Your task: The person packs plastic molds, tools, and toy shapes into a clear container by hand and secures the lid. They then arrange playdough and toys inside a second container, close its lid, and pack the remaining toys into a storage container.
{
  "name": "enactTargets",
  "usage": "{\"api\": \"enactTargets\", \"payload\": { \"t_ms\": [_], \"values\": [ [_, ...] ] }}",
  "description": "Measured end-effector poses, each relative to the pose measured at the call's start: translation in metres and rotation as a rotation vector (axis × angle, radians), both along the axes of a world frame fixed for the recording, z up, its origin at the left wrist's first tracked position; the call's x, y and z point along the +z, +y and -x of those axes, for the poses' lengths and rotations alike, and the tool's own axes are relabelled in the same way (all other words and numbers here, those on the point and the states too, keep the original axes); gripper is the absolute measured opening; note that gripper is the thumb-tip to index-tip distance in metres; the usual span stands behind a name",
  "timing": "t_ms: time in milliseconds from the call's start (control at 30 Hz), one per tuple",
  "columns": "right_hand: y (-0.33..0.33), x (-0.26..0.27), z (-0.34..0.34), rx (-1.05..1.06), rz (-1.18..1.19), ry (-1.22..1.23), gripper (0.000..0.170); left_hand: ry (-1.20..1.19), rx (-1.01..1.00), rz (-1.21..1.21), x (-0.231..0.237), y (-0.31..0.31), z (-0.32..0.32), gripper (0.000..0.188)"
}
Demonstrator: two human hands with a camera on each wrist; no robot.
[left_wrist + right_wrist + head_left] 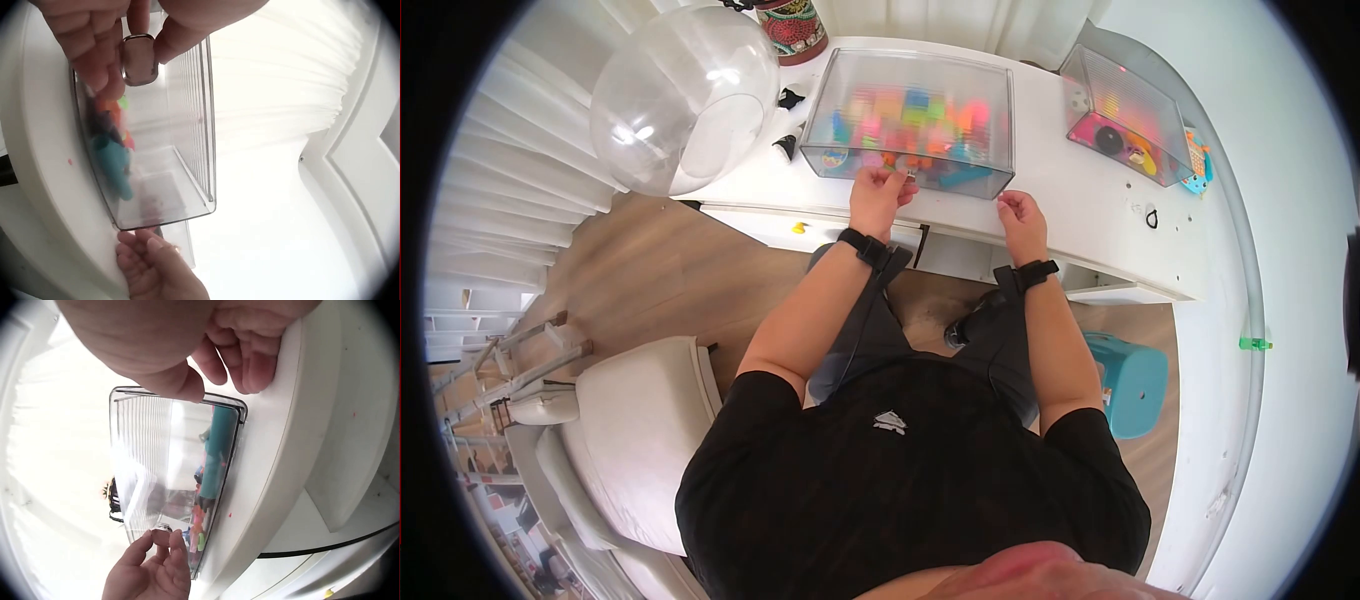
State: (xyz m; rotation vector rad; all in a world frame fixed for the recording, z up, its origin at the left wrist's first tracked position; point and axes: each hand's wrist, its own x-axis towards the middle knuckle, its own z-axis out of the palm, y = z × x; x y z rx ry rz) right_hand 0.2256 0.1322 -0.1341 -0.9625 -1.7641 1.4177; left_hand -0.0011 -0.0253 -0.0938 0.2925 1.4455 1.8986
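My left hand (877,203) is at the front of a clear plastic box (990,182), pinching a small rounded metal-rimmed piece (139,60) between thumb and fingers. Skin shows through the middle of this piece, and it overlaps the front wall in the left wrist view. Brightly coloured toys (912,118) lie inside the box, with a teal piece (216,453) along its front. At the box's right front corner is my right hand (1024,222), fingers loosely bent, holding nothing. Its thumb (187,387) is right at the box's edge in the right wrist view.
A large clear globe (685,100) stands left of the box, with small black-and-white pieces (785,148) between. Another clear box (1128,125) of toys is at the right. A black loop (1152,217) lies on the white table (1085,225). A teal stool (1135,390) stands below.
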Motion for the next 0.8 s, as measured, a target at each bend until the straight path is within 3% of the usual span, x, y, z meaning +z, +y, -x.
{"api": "enactTargets", "payload": {
  "t_ms": [233, 800],
  "values": [
    [0.001, -0.002, -0.001, 0.008, 0.019, 0.011, 0.023, -0.133, 0.060, -0.063, 0.000, 0.037, 0.016, 0.024],
    [0.013, -0.011, -0.006, 0.060, 0.031, 0.015, 0.023, -0.095, -0.010, -0.042, 0.003, 0.111, 0.088, 0.019]
  ]
}}
